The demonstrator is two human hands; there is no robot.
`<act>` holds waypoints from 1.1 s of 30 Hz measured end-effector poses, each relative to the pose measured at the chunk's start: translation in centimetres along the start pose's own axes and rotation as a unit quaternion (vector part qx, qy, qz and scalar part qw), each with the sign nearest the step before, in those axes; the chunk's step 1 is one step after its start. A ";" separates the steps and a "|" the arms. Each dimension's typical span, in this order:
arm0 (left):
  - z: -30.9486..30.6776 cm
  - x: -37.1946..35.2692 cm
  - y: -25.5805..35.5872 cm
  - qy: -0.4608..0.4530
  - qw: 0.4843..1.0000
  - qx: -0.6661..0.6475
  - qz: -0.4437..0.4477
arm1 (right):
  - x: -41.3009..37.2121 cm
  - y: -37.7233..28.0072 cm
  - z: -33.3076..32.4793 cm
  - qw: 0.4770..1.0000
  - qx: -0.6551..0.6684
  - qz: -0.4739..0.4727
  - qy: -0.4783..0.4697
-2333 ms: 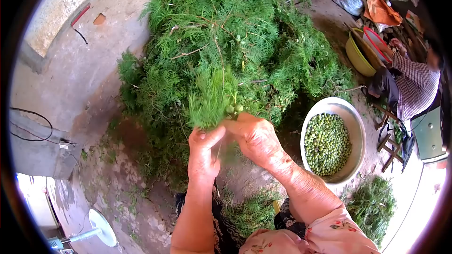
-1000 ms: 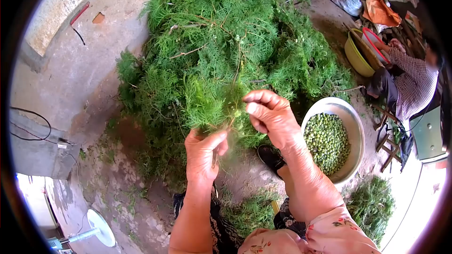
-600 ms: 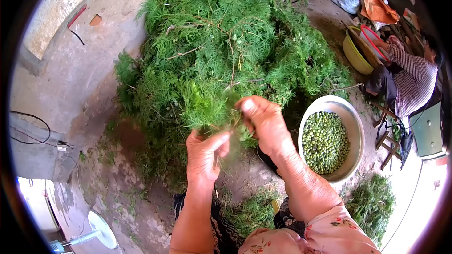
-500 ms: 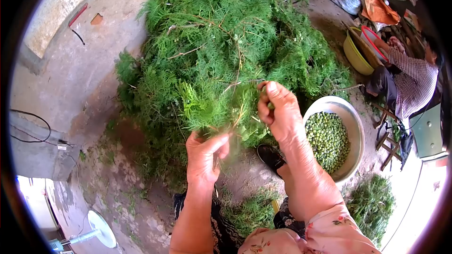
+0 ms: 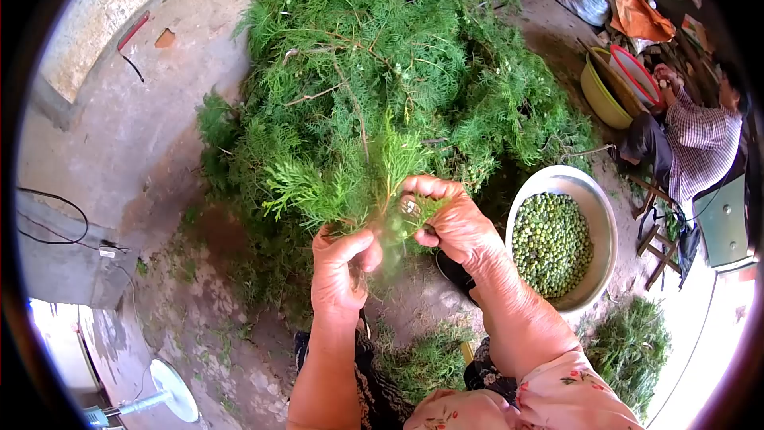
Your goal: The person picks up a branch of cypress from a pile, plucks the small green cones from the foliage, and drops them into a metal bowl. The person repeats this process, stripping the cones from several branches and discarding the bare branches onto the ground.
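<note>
Head view shows me the left hand [image 5: 341,263] gripping a sprig [image 5: 317,199], the right hand [image 5: 460,227] curled beside it, its grip unclear to me, a bowl [image 5: 603,247] of green berries [image 5: 551,245] rightward, and the branch pile [image 5: 422,56] beyond.

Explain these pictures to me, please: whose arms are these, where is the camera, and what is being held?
There's no machine: these are a person's bare arms. Every picture comes from one camera worn on that person's head, looking forward and down.

The left hand grips a leafy green sprig. The right hand is curled around some greenery beside it; blur hides exactly what its fingers hold.

On the ground lies a big pile of green branches, with a bowl of small green fruits beside it. At far right, another person sits.
</note>
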State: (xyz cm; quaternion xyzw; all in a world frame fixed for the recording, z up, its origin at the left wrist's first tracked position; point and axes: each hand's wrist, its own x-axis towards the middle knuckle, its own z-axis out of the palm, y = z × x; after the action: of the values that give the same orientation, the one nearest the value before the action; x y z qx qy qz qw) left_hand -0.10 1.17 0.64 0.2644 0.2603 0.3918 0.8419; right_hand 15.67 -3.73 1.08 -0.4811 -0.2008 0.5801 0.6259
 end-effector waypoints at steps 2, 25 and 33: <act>0.2 0.0 -0.2 0.006 1.000 0.021 0.000 | 0.3 0.8 -0.4 0.999 -0.022 -0.033 -0.009; 0.3 -0.1 -0.2 0.023 0.988 0.141 -0.055 | -0.7 -1.0 0.9 0.994 -0.112 -0.013 0.000; 0.3 -0.1 -0.2 0.035 0.993 0.107 -0.039 | -0.2 -0.4 -0.2 0.999 -0.028 -0.003 -0.044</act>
State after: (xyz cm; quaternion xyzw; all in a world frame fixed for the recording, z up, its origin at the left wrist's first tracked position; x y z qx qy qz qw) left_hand 0.17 0.92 0.72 0.3289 0.3405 0.3374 0.8137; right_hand 16.02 -3.93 1.34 -0.4720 -0.2455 0.5930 0.6044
